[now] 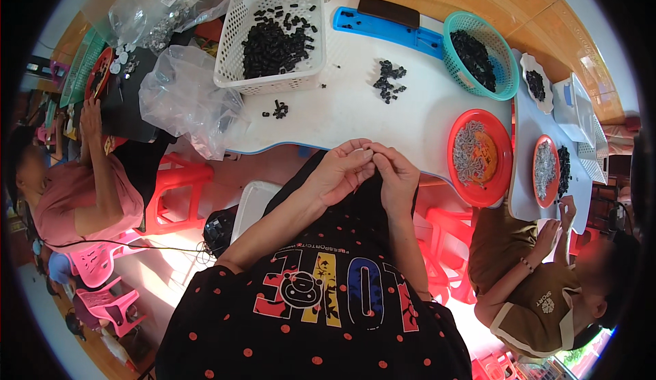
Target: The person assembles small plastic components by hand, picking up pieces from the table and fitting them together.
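Green basket point(83, 69), far left, beside a red dish point(107, 57); contents unclear. Clear plastic bag point(140, 11), holding silvery pieces point(161, 30). Second clear bag point(195, 96), crumpled, overhanging the table edge; contents not discernible. White perforated basket point(287, 83), on the white table point(342, 117), with a heap of short black pieces point(273, 48). Small black cluster point(280, 110), loose just below that basket. Left hand point(340, 173) – before the table edge, thumb and fingertips drawn together, meeting the other hand's. Loose black pieces point(389, 83), mid-table, beyond the hands, nearest them. Blue tray point(389, 33), a few black bits inside, a dark brown block point(388, 12) along its far side. Right hand point(398, 175) – thumb and forefinger closed toward the left fingertips; whether anything is pinched cannot be told. Teal basket point(507, 87), with black pieces. Red plate point(504, 141), with silvery screw-like pieces point(470, 153). White scalloped dish point(526, 65), with black pieces. Red oval dish point(552, 194), with silvery pieces.
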Action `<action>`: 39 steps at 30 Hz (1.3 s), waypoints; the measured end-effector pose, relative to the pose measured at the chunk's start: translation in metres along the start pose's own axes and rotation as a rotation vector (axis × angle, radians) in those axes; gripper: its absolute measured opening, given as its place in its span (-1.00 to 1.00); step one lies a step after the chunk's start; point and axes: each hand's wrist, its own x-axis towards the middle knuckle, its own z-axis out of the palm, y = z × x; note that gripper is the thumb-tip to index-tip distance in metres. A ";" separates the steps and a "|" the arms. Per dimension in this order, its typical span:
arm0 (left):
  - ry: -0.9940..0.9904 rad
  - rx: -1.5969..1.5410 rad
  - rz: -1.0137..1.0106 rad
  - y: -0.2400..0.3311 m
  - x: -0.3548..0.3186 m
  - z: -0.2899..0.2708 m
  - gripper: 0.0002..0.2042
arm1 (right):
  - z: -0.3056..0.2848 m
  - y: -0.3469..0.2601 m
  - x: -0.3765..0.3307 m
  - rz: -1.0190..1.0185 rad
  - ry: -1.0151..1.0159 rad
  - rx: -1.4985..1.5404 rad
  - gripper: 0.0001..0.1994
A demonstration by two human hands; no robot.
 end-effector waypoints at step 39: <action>0.042 -0.128 -0.028 0.000 -0.014 0.024 -0.87 | -0.003 -0.022 -0.008 0.153 0.097 0.429 -0.90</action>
